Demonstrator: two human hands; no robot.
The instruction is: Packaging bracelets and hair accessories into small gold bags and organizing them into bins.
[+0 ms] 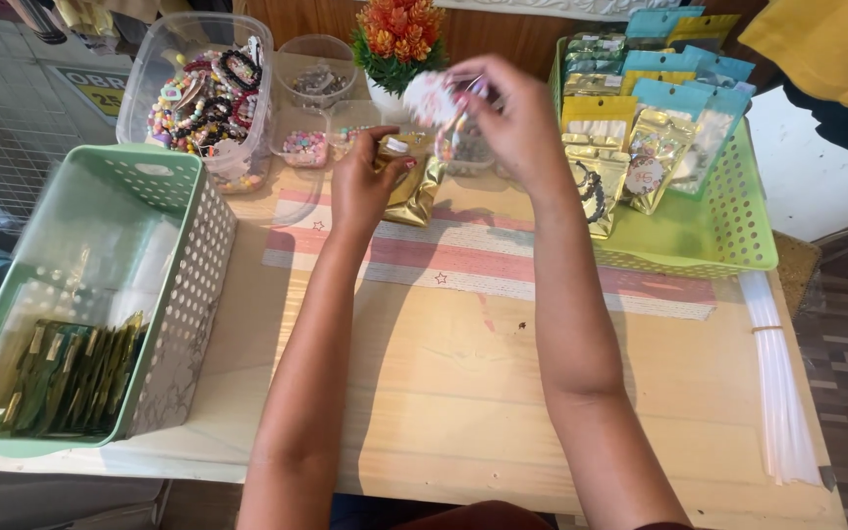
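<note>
My left hand holds a small gold foil pouch by its top edge, above the far middle of the wooden table. My right hand is raised just right of it and pinches a small round white card with a bracelet attached, over the pouch's mouth. Both forearms reach out from the near edge of the table.
A green perforated basket at the left holds gold pouches and clear bags. A green tray at the right holds packed pouches. A clear tub of bead bracelets, small clear cups, an orange potted plant and a bundle of clear sleeves surround the hands.
</note>
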